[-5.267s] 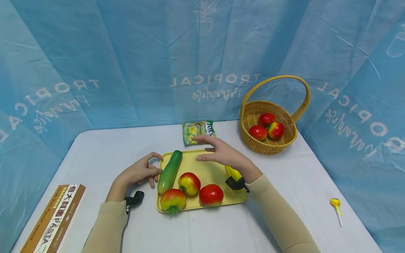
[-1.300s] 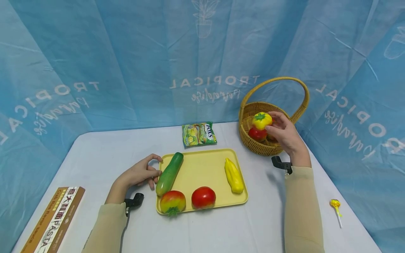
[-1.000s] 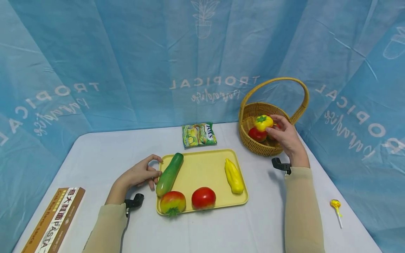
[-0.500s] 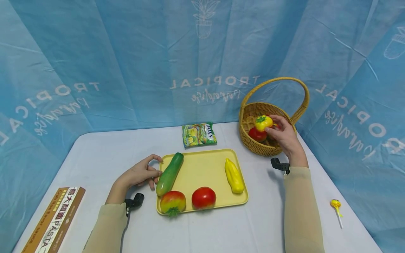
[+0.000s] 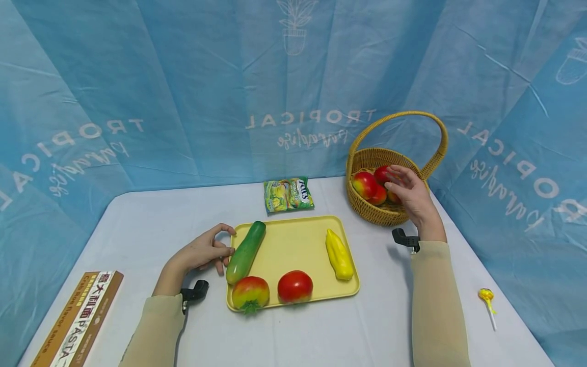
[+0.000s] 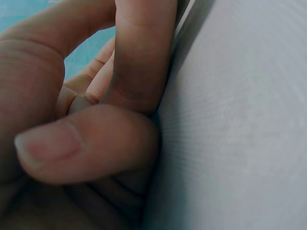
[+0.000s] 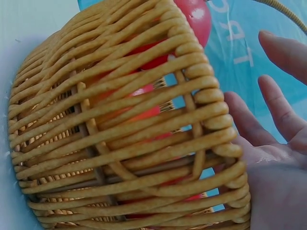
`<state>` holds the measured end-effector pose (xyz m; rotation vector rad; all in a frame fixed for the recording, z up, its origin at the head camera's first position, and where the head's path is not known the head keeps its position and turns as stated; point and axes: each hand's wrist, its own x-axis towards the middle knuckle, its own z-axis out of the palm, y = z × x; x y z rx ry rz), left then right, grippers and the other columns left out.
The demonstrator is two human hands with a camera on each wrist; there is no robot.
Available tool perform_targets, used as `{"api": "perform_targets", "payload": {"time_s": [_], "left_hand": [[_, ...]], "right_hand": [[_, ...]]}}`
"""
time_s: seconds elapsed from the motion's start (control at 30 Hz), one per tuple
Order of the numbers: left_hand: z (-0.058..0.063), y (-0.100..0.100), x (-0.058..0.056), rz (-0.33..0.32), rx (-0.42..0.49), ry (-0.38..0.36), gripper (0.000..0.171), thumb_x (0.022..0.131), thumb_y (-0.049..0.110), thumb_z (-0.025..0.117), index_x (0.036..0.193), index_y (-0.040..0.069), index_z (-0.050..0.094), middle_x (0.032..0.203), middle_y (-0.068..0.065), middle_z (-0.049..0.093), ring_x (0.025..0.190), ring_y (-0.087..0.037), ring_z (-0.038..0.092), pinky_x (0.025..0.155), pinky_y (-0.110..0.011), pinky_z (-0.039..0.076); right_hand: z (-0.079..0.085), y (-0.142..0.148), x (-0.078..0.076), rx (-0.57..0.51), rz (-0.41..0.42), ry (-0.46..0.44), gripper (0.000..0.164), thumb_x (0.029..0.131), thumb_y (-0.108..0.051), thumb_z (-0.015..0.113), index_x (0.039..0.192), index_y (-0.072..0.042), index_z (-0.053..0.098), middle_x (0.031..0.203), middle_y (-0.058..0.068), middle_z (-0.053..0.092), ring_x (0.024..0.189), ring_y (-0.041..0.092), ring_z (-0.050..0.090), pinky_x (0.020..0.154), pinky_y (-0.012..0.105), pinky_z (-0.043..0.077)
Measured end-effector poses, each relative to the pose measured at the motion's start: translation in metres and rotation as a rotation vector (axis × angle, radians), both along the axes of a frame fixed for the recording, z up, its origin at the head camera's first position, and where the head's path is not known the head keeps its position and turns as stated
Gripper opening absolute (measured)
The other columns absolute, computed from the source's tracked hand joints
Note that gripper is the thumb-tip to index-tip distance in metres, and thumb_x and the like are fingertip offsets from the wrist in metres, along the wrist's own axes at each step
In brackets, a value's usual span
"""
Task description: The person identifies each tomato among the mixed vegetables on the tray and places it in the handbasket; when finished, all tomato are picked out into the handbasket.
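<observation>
In the head view my right hand [image 5: 410,196] is over the right side of the wicker basket [image 5: 382,216], fingers spread and holding nothing. Several red and red-yellow fruits lie in the basket; one red-yellow fruit [image 5: 364,185] is at its left side. The right wrist view has the basket's wall [image 7: 120,143] up close, with the right hand [image 7: 273,139] beyond its rim. My left hand [image 5: 202,250] rests at the left edge of the yellow tray [image 5: 293,239], loosely bent fingertips at its rim, beside a green zucchini-like vegetable [image 5: 246,253].
The tray also holds a red tomato [image 5: 295,287], a red-yellow fruit with a green leafy top [image 5: 250,293] and a long yellow vegetable [image 5: 339,256]. Around it are a green candy bag [image 5: 289,194], a pasta box [image 5: 78,318] and a lollipop [image 5: 487,300].
The red-yellow fruit once in the middle of the tray was carried to the basket by my right hand, then let go there. My left hand has stayed at the tray's edge.
</observation>
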<state>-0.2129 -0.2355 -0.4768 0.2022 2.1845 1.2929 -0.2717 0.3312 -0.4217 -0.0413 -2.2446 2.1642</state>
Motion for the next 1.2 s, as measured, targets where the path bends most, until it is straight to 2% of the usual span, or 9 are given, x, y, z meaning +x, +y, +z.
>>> {"api": "perform_targets", "payload": {"time_s": [0.23, 0.37, 0.47, 0.63, 0.73, 0.93, 1.07, 1.2], "left_hand": [[-0.002, -0.001, 0.002, 0.002, 0.004, -0.005, 0.054, 0.102, 0.022, 0.068, 0.146, 0.016, 0.038, 0.075, -0.006, 0.072, 0.058, -0.023, 0.074, 0.041, -0.020, 0.031], [-0.003, -0.002, 0.003, 0.002, 0.004, -0.006, 0.054, 0.102, 0.023, 0.068, 0.146, 0.016, 0.038, 0.075, -0.006, 0.073, 0.058, -0.024, 0.074, 0.042, -0.021, 0.031], [-0.003, -0.003, 0.003, -0.001, 0.003, -0.013, 0.053, 0.102, 0.023, 0.067, 0.146, 0.017, 0.038, 0.075, -0.006, 0.073, 0.059, -0.024, 0.075, 0.042, -0.021, 0.032], [-0.002, -0.004, 0.002, -0.012, 0.016, -0.009, 0.052, 0.103, 0.023, 0.067, 0.145, 0.016, 0.038, 0.075, -0.006, 0.073, 0.060, -0.026, 0.075, 0.042, -0.021, 0.031], [-0.001, -0.004, 0.000, -0.011, 0.026, -0.004, 0.051, 0.103, 0.023, 0.067, 0.145, 0.016, 0.038, 0.075, -0.007, 0.072, 0.059, -0.026, 0.075, 0.042, -0.021, 0.031], [0.000, -0.003, -0.002, -0.012, 0.028, 0.003, 0.052, 0.103, 0.024, 0.068, 0.145, 0.015, 0.038, 0.075, -0.008, 0.072, 0.058, -0.025, 0.074, 0.042, -0.021, 0.030], [-0.001, -0.002, -0.003, -0.010, 0.021, 0.000, 0.052, 0.102, 0.024, 0.068, 0.144, 0.015, 0.039, 0.075, -0.008, 0.072, 0.059, -0.026, 0.075, 0.042, -0.021, 0.031], [-0.001, -0.001, -0.001, -0.007, 0.014, -0.001, 0.052, 0.102, 0.023, 0.068, 0.144, 0.015, 0.039, 0.075, -0.008, 0.072, 0.060, -0.026, 0.075, 0.042, -0.021, 0.032]], "right_hand": [[0.000, -0.002, 0.001, -0.004, 0.005, 0.008, 0.064, 0.101, -0.017, 0.073, 0.158, -0.016, 0.043, 0.168, 0.010, 0.040, 0.158, 0.029, 0.037, 0.116, 0.021, 0.045], [0.004, -0.005, 0.005, 0.003, 0.012, 0.023, 0.064, 0.101, -0.018, 0.073, 0.159, -0.017, 0.044, 0.168, 0.009, 0.042, 0.158, 0.030, 0.037, 0.123, 0.026, 0.040], [0.012, -0.009, 0.008, 0.005, 0.025, 0.049, 0.063, 0.101, -0.018, 0.072, 0.158, -0.017, 0.045, 0.166, 0.007, 0.045, 0.156, 0.029, 0.039, 0.126, 0.029, 0.037], [0.035, -0.024, 0.016, -0.004, 0.073, 0.139, 0.059, 0.101, -0.015, 0.072, 0.156, -0.015, 0.048, 0.159, 0.005, 0.052, 0.151, 0.023, 0.047, 0.113, 0.018, 0.046], [0.049, -0.036, 0.023, 0.008, 0.135, 0.190, 0.058, 0.102, -0.014, 0.071, 0.155, -0.017, 0.049, 0.156, 0.004, 0.056, 0.148, 0.022, 0.050, 0.107, 0.014, 0.049], [0.068, -0.066, 0.037, 0.006, 0.318, 0.262, 0.058, 0.102, -0.003, 0.068, 0.155, -0.014, 0.049, 0.157, 0.010, 0.055, 0.146, 0.019, 0.052, 0.112, 0.020, 0.049], [0.071, -0.086, 0.045, 0.064, 0.421, 0.256, 0.058, 0.101, -0.001, 0.068, 0.154, -0.013, 0.049, 0.158, 0.009, 0.054, 0.147, 0.018, 0.052, 0.115, 0.023, 0.047], [0.066, -0.108, 0.054, 0.125, 0.551, 0.208, 0.061, 0.100, -0.004, 0.071, 0.156, -0.014, 0.048, 0.161, 0.009, 0.051, 0.152, 0.025, 0.048, 0.122, 0.032, 0.043]]}}
